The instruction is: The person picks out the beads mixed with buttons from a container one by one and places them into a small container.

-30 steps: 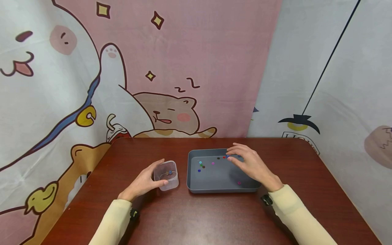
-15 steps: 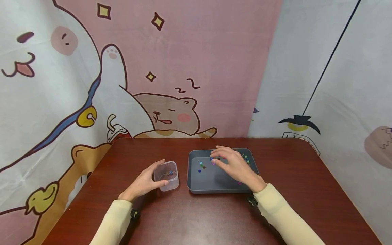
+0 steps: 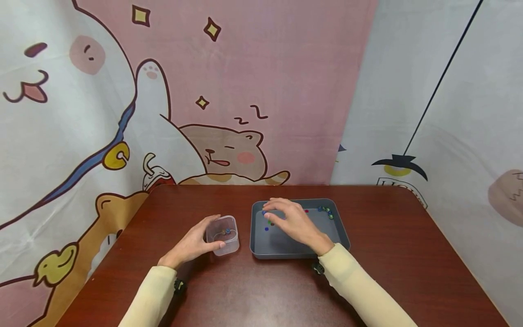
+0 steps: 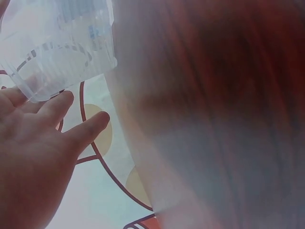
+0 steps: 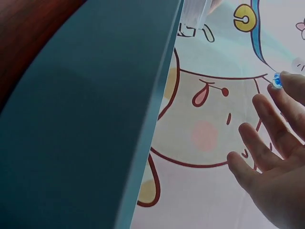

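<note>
My left hand [image 3: 191,243] grips a small clear plastic box [image 3: 231,246] between thumb and fingers, left of the grey tray. Inside the box lie a blue bead [image 3: 228,231], a brownish bead and what looks like a thin loop of string. My right hand [image 3: 297,223] hovers over the left part of the tray [image 3: 314,252]. In the right wrist view, its thumb and index finger pinch a shiny blue bead [image 5: 277,80], while the other fingers spread apart. Small beads lie in the tray, among them a dark blue bead [image 3: 267,229]; some are hidden under the right hand.
Several green and blue beads [image 3: 329,212] cluster in the tray's far right corner, with a red bead [image 3: 307,210] to their left. Tray and box stand on a brown wooden table [image 3: 261,290]. A cartoon-printed cloth [image 3: 302,91] hangs behind the table.
My right hand has moved left across the tray with the blue bead, uncovering the beads in the far right corner. My left hand and the box stay in place.
</note>
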A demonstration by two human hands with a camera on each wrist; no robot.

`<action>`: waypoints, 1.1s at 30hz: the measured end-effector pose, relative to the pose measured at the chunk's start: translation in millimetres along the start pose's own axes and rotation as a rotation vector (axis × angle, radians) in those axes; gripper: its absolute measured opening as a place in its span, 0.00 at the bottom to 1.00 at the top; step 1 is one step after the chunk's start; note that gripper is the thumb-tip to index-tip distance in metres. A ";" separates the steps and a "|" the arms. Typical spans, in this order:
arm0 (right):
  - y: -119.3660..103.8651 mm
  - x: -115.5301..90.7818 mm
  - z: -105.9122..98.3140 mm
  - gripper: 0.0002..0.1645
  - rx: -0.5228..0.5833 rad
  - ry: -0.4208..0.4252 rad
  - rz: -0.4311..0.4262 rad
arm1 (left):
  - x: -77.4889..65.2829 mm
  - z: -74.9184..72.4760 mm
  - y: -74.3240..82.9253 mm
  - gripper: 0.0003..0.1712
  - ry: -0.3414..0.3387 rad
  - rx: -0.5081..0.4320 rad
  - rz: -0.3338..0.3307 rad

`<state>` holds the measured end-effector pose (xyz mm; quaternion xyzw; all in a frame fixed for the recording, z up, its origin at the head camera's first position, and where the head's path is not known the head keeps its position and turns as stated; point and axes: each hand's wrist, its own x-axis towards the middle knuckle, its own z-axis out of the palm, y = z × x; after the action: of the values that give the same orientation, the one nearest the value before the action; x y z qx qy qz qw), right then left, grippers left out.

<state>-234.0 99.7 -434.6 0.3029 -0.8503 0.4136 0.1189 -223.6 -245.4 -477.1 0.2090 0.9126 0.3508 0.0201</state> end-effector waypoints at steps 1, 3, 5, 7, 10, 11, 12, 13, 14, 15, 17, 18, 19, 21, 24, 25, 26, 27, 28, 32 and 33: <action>-0.8 1.4 1.9 0.14 0.004 0.002 -0.004 | 0.0 -0.1 -0.1 0.56 0.002 0.006 0.006; -2.5 4.1 5.9 0.14 0.009 0.005 -0.013 | 0.0 -0.4 -0.6 0.55 0.006 0.020 0.021; -5.0 6.7 9.8 0.14 0.014 0.006 -0.025 | 0.3 -0.2 -1.1 0.54 0.011 0.032 0.039; -7.5 8.7 13.6 0.13 0.016 0.007 -0.033 | 0.5 0.0 -1.4 0.54 0.017 0.036 0.054; -11.3 11.7 19.2 0.13 0.024 0.000 -0.039 | 0.7 0.6 -1.1 0.54 0.021 0.036 0.060; -12.6 12.8 21.0 0.13 0.027 -0.004 -0.041 | 0.8 0.7 -1.1 0.54 0.021 0.035 0.058; -14.1 13.9 22.6 0.13 0.028 -0.011 -0.035 | 0.8 0.9 -1.0 0.54 0.021 0.034 0.055; -15.8 15.2 24.2 0.13 0.031 -0.020 -0.031 | 0.8 0.9 -0.6 0.55 0.019 0.034 0.047; -17.6 16.5 25.6 0.13 0.034 -0.030 -0.025 | 0.7 1.0 -0.4 0.55 0.017 0.034 0.041; -19.6 17.8 26.9 0.14 0.038 -0.041 -0.018 | 0.8 1.0 -0.3 0.55 0.016 0.034 0.037; -23.0 20.3 30.6 0.14 0.041 -0.056 -0.012 | 0.6 1.0 0.0 0.55 0.013 0.033 0.028; -24.6 21.6 32.4 0.15 0.039 -0.064 -0.010 | 0.3 0.8 0.2 0.55 0.012 0.033 0.025; -25.9 22.8 34.4 0.15 0.036 -0.068 -0.016 | 0.3 0.8 0.0 0.55 0.012 0.034 0.024; -28.0 25.2 38.5 0.15 0.033 -0.070 -0.033 | 0.4 1.0 -0.3 0.55 0.015 0.032 0.026; -30.4 28.5 43.9 0.15 0.015 -0.074 -0.050 | 0.9 1.4 -1.0 0.55 0.016 0.026 0.023; -31.1 29.4 45.5 0.15 0.007 -0.076 -0.051 | 1.3 1.5 -1.0 0.55 0.015 0.022 0.019; -31.6 30.3 47.0 0.15 0.001 -0.080 -0.049 | 1.5 1.6 -0.9 0.55 0.013 0.019 0.013; -31.8 31.2 48.7 0.15 -0.009 -0.084 -0.045 | 1.6 1.6 -0.8 0.55 0.010 0.017 0.005; -32.1 32.0 50.4 0.14 -0.017 -0.088 -0.043 | 1.6 1.6 -0.9 0.55 0.008 0.015 0.001; -32.1 34.5 57.9 0.13 -0.029 -0.104 -0.040 | 1.2 1.5 -1.4 0.55 0.007 0.017 0.002; -32.0 34.9 59.8 0.13 -0.032 -0.108 -0.042 | 0.9 1.5 -1.6 0.55 0.008 0.016 0.005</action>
<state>-238.9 23.6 -436.3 0.3407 -0.8555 0.3804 0.0864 -224.7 -245.2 -479.1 0.2101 0.9149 0.3444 0.0137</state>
